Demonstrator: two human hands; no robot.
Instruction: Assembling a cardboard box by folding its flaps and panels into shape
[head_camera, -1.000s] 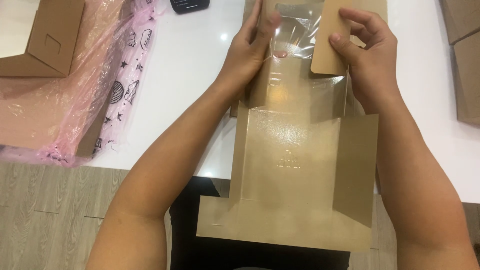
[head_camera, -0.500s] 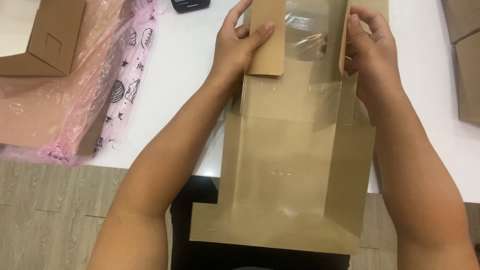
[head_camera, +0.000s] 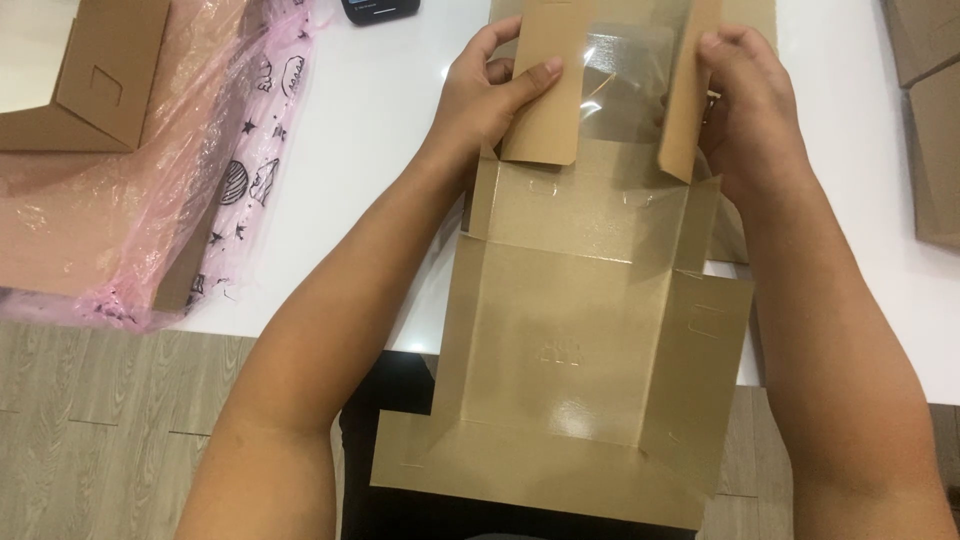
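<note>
Both hands on the flat kraft box, side flaps pinched up.

The left hand (head_camera: 495, 95) grips the left flap (head_camera: 540, 90), the right hand (head_camera: 750, 110) clamps the right flap (head_camera: 688, 100); the cardboard box blank (head_camera: 570, 350) overhangs the near edge of the white table (head_camera: 380, 130), with a pink plastic bag (head_camera: 150, 190) at the table's left end.

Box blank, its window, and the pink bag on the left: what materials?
Box blank: looks like thin kraft card, brown outside, slightly glossy inner face that catches light, crisp fold lines. Window: likely clear plastic film, see-through with glare streaks. Pink bag: seemingly thin translucent plastic, crinkled, printed with dark drawings.
</note>
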